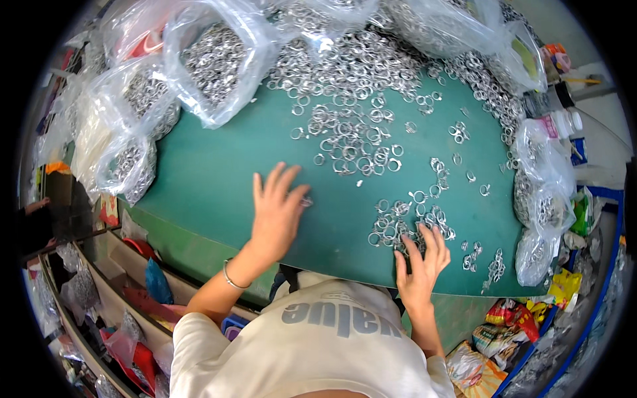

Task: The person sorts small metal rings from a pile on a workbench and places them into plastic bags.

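Observation:
My left hand (275,215) is over the green tabletop (219,172), its fingers spread, a silver bangle (231,275) on the wrist. One small silver ring (306,201) shows right beside its rightmost fingertip; I cannot tell whether they touch. To the right, my right hand (423,268) has its fingers apart, the tips reaching the near edge of a small cluster of silver rings (391,225). Farther up the table a looser group of rings (355,142) is scattered, running into a large heap of rings (352,63) at the far side.
Clear plastic bags of rings (212,66) line the far and left edges. More filled bags (541,205) and a plastic bottle (561,124) stand along the right edge. Open drawers (119,265) lie below left; coloured packets (511,325) sit below right.

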Available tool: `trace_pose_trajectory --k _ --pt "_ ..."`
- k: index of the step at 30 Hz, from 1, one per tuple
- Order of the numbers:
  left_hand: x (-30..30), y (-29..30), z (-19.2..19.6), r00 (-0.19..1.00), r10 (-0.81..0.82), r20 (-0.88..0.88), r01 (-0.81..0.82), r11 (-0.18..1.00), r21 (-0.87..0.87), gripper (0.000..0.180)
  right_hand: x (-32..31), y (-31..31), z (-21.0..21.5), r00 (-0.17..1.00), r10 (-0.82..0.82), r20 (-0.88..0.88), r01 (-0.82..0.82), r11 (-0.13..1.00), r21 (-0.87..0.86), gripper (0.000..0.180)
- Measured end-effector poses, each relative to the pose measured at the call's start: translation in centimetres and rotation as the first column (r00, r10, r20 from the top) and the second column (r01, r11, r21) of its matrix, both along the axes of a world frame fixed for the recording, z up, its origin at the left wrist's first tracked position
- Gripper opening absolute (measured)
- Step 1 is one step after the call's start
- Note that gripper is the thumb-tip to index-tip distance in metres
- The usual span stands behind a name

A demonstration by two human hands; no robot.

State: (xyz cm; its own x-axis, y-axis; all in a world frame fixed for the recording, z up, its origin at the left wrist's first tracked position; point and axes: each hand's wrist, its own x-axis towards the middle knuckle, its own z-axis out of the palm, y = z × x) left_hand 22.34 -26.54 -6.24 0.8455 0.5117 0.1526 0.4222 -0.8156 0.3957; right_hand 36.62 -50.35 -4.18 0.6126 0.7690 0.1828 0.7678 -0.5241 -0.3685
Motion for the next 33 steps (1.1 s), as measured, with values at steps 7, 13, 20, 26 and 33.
trace_pose_trajectory --k 7,13,20,26,33 --pt "3.3 -3.7 2.3 0.981 -0.185 0.055 0.191 0.969 -0.159 0.038 1.7 1.5 0.5 0.989 -0.115 -0.094 0.124 0.987 0.101 0.037" --pt "2.6 -2.8 1.7 0.996 -0.083 0.017 0.084 0.993 -0.077 0.037 3.6 4.8 -0.2 0.999 -0.049 0.022 0.048 0.999 0.023 0.022" --pt "0.4 -2.3 2.4 0.986 0.161 -0.03 -0.163 0.984 -0.076 0.053 2.8 4.9 -0.2 0.991 -0.117 0.067 0.116 0.993 0.016 0.019" --pt "-1.6 -0.7 -0.7 0.967 0.207 0.15 -0.173 0.962 -0.211 0.04 1.3 6.1 1.8 0.999 0.007 -0.054 0.002 0.987 0.162 0.023" --pt "-3.7 -0.6 1.1 0.899 0.368 0.238 -0.302 0.914 -0.273 0.058 -1.1 12.6 1.4 0.845 0.432 -0.316 -0.357 0.894 0.27 0.024"
